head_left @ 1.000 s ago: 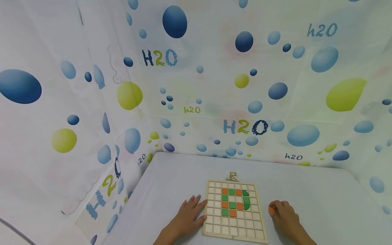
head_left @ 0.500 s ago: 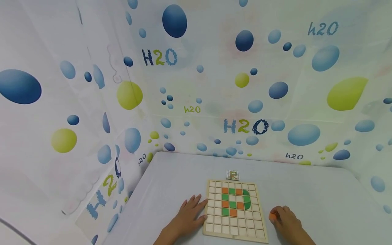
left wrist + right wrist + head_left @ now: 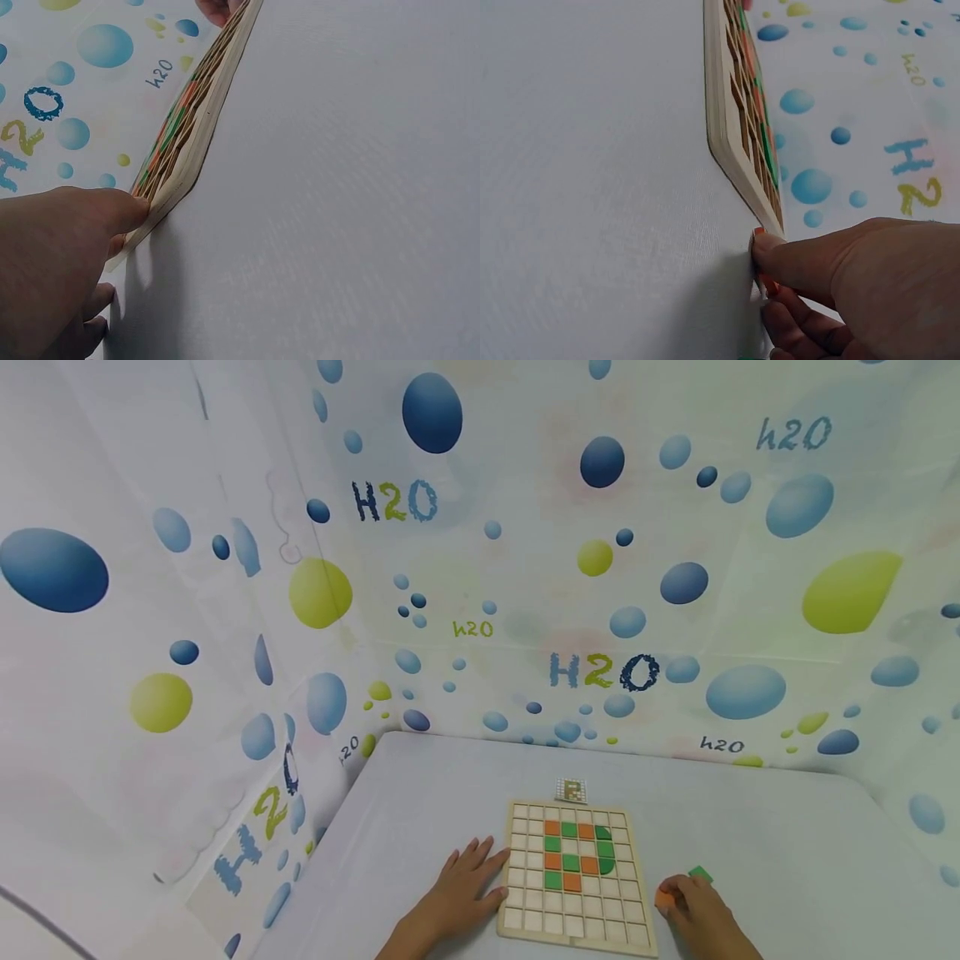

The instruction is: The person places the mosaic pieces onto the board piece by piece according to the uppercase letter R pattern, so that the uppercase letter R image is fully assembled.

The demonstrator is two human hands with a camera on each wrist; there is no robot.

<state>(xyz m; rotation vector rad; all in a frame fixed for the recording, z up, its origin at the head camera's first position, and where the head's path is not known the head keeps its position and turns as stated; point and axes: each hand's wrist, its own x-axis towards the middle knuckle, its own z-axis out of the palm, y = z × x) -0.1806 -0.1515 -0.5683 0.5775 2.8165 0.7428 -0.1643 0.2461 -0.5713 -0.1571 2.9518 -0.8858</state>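
A square wooden grid board (image 3: 532, 920) lies on the table, with orange and green tiles set in some cells in a P-like shape. My left hand (image 3: 465, 889) rests at its left edge, fingers spread; in the left wrist view the thumb (image 3: 127, 212) touches the board's rim. To the right of the board, my right hand (image 3: 699, 908) pinches an orange tile (image 3: 663, 899) between thumb and fingers. The right wrist view shows that tile's edge (image 3: 770, 285), partly covered by the thumb. A green tile (image 3: 701, 873) lies just behind the right hand, partly hidden by it.
A small card (image 3: 572, 790) with a printed grid pattern lies behind the board. The white table (image 3: 442, 777) meets a curtain (image 3: 525, 568) with blue and green dots at the back and left.
My right hand, holding the orange tile, has moved slightly nearer to me, and a green tile now shows behind it. The left hand and the board stay in place.
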